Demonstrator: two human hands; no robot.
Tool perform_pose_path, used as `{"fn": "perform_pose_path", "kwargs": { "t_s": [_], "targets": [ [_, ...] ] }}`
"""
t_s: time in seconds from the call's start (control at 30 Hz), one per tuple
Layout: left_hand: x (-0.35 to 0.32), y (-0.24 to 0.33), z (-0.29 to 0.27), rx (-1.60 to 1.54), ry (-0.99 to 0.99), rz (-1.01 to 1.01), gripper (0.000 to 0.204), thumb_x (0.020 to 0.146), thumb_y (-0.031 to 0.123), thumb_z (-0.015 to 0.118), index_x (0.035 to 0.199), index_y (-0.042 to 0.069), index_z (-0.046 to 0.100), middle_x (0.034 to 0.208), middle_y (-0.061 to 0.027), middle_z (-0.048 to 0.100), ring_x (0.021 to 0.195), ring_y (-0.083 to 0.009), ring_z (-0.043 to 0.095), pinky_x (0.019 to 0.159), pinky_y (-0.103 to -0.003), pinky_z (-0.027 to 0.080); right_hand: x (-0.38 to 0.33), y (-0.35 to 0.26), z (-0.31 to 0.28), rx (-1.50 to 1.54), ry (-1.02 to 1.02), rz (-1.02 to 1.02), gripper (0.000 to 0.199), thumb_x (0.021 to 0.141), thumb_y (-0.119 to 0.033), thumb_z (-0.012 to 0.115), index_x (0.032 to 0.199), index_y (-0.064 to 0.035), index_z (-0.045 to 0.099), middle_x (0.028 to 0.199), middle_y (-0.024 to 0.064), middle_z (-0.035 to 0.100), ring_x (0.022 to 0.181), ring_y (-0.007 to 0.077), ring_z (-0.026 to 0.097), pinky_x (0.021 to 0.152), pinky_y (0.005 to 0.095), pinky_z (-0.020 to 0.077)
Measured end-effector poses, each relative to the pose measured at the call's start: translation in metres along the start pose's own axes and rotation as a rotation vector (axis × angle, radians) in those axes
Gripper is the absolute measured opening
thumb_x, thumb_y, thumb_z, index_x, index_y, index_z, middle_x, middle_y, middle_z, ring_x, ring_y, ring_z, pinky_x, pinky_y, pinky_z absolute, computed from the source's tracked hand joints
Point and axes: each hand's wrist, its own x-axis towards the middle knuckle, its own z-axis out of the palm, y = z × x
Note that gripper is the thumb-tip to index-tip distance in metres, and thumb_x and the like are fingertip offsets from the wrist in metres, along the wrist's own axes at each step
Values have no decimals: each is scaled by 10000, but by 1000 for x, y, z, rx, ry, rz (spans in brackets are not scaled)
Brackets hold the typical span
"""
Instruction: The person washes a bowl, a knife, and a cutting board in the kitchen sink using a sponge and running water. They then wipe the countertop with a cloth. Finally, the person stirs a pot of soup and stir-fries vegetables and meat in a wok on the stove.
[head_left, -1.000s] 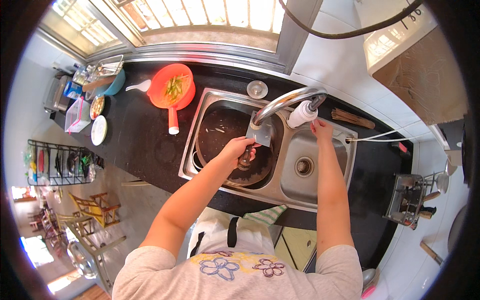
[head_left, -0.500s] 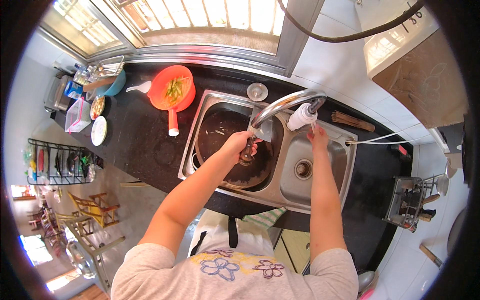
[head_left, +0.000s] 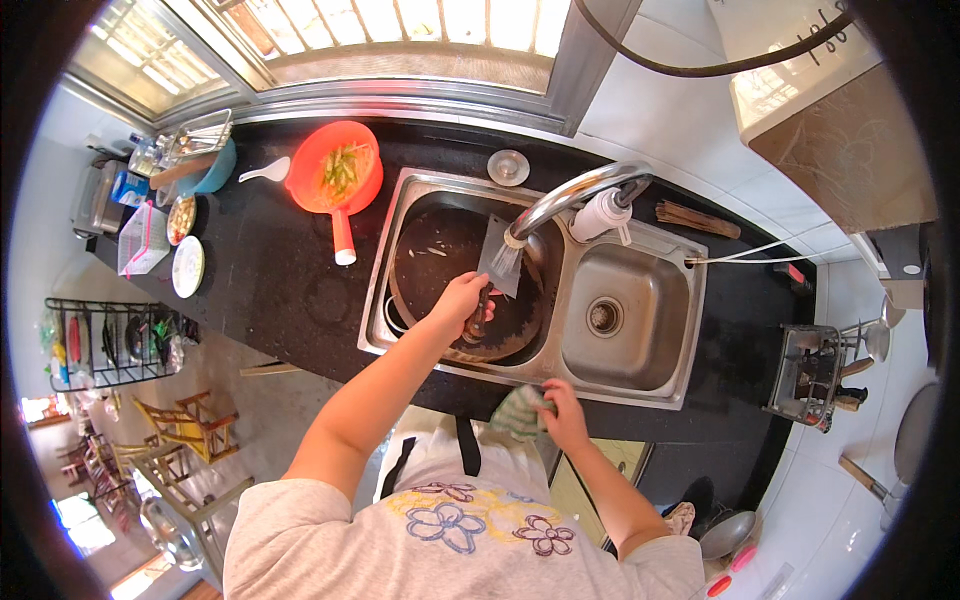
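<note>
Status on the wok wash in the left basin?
Done: water runs from the faucet into the dark wok. In hand: left hand grips the wok's near rim; right hand holds a green cloth at the sink's front edge. Left: pale scraps in the wok; cloth not yet on it.

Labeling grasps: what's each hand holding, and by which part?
Left hand grips the wok by its handle at the near rim. Right hand holds a green cloth bunched in its fingers.
</note>
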Motion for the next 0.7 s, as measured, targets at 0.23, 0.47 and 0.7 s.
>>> {"fn": "perform_pose_path", "kwargs": {
  "t_s": [0.23,0.47,0.7],
  "targets": [
    [-23,-9,0,181,-10,99,287,1027,235,485,1230,40,536,813,-45,547,600,-126,545,490,-271,471,131,-83,-4,142,338,-207,169,823,-17,633,898,-12,482,1043,104,595,938,181,554,852,308,455],
    [-28,-25,-8,104,-40,115,329,1043,259,459,1285,49,529,748,-42,540,546,-121,523,470,-266,446,223,-57,57,-78,193,-450,269,913,-226,611,958,17,505,1021,220,544,969,409,530,832,451,434],
    [-57,-25,-22,146,-99,72,323,1044,229,457,1289,27,519,695,-21,500,533,-112,506,468,-259,423,277,-18,47,-125,334,-338,243,909,-186,571,1044,13,534,997,262,578,979,459,540,825,503,437]
  ]
}}
